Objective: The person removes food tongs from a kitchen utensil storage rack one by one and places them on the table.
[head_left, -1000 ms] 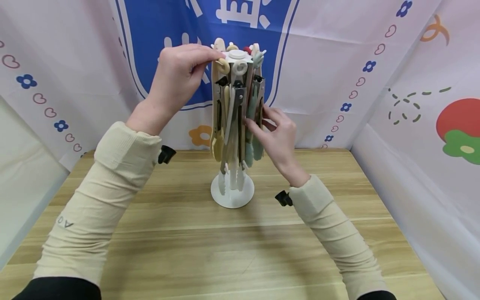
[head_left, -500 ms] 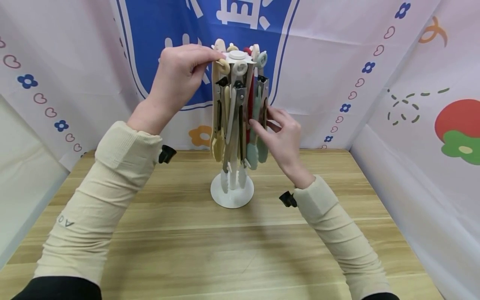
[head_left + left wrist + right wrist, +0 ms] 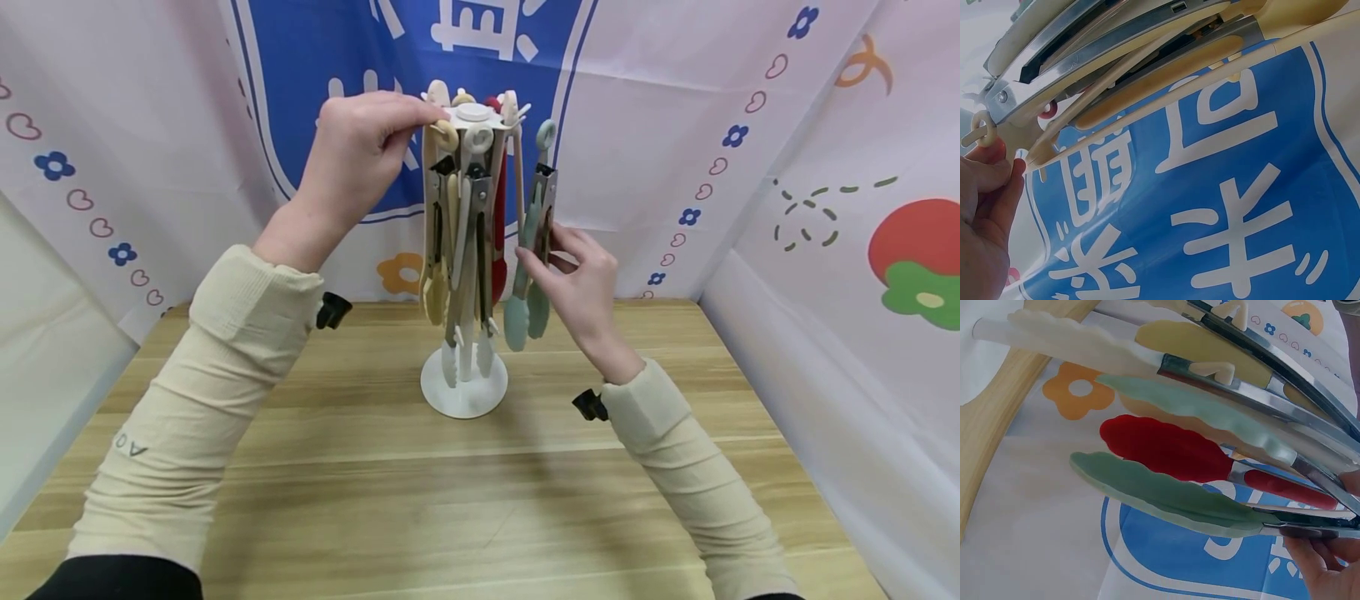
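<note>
In the head view a white rotating utensil rack (image 3: 474,112) stands on the table, hung with several kitchen tongs and other utensils. My left hand (image 3: 362,154) pinches the rim of its top at the left, beside the ring of the yellow tongs (image 3: 433,296). At the right, my right hand (image 3: 579,287) grips the green tongs (image 3: 516,321) mid-length between thumb and fingers. These hang upright, slightly tilted, their ring apart from the rack's hooks. Their green tips (image 3: 1166,494) spread apart in the right wrist view. Red tongs (image 3: 499,279) and white tongs (image 3: 485,354) hang on the rack.
The wooden table (image 3: 390,500) lies in front of the rack, whose round white base (image 3: 465,400) rests on it. Behind hangs a printed cloth (image 3: 630,150) with a blue sign. More cloth panels enclose both sides.
My right hand has moved right and slightly down with the green tongs, whose ring has come off the rack's hook. The red tongs are now uncovered behind. My left hand has stayed put.
</note>
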`<move>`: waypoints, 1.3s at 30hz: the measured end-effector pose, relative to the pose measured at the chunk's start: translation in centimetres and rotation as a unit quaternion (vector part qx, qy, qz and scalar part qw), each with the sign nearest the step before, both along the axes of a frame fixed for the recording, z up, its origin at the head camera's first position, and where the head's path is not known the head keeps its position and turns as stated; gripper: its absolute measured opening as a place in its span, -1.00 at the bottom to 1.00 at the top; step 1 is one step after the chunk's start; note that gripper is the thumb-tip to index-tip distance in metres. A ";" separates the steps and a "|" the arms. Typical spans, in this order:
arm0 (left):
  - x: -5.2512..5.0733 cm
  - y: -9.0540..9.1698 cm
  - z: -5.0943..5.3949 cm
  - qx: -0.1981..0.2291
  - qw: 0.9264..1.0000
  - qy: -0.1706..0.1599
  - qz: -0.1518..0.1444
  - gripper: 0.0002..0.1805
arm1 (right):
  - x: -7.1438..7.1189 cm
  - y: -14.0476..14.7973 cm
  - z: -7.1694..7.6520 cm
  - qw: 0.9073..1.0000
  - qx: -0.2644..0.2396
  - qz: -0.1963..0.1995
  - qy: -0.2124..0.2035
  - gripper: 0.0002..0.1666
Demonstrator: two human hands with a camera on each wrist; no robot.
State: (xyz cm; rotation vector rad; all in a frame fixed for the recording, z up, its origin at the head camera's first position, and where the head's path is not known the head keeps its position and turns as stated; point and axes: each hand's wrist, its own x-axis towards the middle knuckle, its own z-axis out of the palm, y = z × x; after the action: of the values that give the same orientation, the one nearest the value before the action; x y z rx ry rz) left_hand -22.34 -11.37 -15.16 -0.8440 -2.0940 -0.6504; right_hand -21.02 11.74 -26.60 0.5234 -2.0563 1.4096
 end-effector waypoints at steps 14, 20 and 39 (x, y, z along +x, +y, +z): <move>-0.2 0.0 0.0 0.005 1.000 0.007 -0.012 -0.76 | -0.5 2.2 -1.6 0.998 0.047 -0.036 -0.030 -0.59; -0.2 0.0 -0.1 0.006 1.000 0.009 -0.013 -0.76 | -1.1 3.2 -2.7 0.994 0.077 -0.058 -0.049 -0.64; -0.2 0.1 -0.2 0.012 1.000 0.011 -0.016 -0.76 | -2.1 5.9 -5.5 0.969 0.204 -0.096 -0.098 -0.70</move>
State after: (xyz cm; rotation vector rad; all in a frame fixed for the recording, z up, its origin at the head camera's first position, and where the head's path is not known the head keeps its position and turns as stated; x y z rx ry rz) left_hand -22.58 -11.31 -15.36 -0.8686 -2.0535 -0.6785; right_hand -23.12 17.60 -32.13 0.3443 -2.5020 0.9589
